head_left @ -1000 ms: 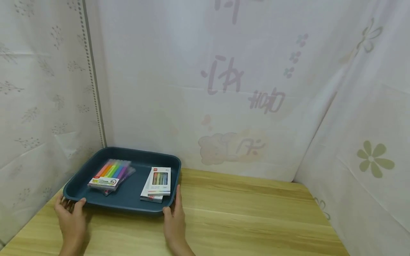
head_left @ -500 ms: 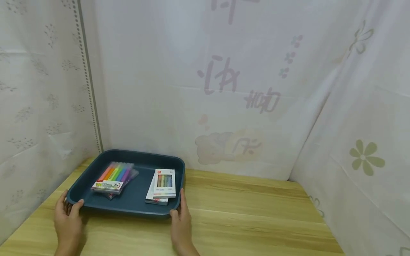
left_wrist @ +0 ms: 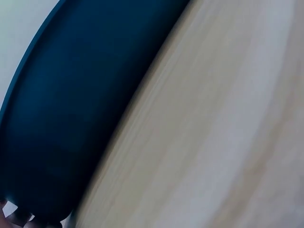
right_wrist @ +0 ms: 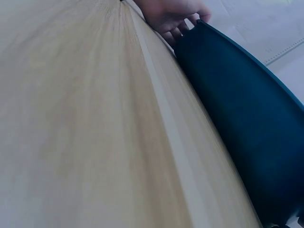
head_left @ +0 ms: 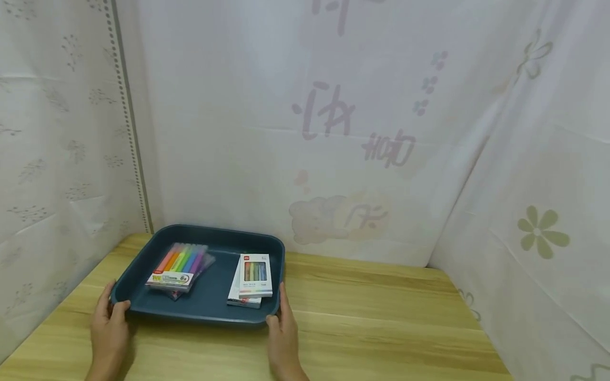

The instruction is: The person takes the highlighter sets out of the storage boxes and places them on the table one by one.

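Note:
A dark blue rectangular tray [head_left: 200, 316] is on the wooden table in the head view. My left hand [head_left: 109, 333] grips its near left corner, thumb at the rim. At the near right corner my right hand [head_left: 284, 338] holds it likewise. Inside, on the left, a clear pack of rainbow-coloured highlighters [head_left: 177, 264] overlaps another clear pack [head_left: 207, 262]. On the right a white box with a window showing coloured sticks [head_left: 255, 275] rests on another white box [head_left: 244, 302]. The tray's outer wall [left_wrist: 95, 85] fills much of the left wrist view.
The wood-grain table [head_left: 381, 312] extends to the right of the tray. A pale printed curtain [head_left: 229, 132] hangs behind it, with more curtain on the left [head_left: 62, 174] and right [head_left: 538, 159].
Both hands have shifted the tray to the right and slightly towards me, away from the left back corner. The packs and boxes have travelled with it. The head view has turned slightly.

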Tool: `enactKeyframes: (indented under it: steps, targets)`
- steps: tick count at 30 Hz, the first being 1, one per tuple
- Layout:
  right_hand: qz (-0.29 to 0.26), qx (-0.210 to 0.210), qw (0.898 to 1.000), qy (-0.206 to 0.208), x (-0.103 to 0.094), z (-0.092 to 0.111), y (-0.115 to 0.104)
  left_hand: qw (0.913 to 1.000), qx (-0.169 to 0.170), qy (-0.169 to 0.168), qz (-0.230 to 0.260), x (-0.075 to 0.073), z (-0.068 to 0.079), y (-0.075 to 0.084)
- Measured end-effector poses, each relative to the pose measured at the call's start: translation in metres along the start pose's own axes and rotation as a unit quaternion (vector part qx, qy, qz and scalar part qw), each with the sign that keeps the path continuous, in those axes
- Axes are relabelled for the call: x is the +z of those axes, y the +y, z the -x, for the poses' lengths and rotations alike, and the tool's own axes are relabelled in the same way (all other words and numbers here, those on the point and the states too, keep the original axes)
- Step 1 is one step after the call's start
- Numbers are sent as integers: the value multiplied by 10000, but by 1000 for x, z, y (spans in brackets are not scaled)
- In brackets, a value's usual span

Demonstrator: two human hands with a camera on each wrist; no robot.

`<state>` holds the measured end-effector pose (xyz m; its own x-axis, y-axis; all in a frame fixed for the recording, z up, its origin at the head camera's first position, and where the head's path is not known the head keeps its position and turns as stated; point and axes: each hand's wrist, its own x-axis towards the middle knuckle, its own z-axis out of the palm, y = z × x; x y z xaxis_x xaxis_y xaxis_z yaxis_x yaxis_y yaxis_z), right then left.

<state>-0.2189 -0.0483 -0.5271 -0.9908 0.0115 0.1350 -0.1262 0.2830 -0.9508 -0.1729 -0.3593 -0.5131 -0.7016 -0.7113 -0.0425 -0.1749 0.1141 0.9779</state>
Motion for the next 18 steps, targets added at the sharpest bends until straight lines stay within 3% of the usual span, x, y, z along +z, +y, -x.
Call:
enactKeyframes:
  steps: [4, 11, 18]
  targets:
    - [-109, 99, 9998, -131, 0, 2, 1, 9995, 8, -287, -158, -4, -2, -2]
    - [2, 101, 9996, -275, -2, 3, 3, 9983, 423, -387, -127, -8, -6, -9]
    - [114, -160, 9995, -227, -3, 2, 3, 9936, 798, -775, -185, -11, -6, -9]
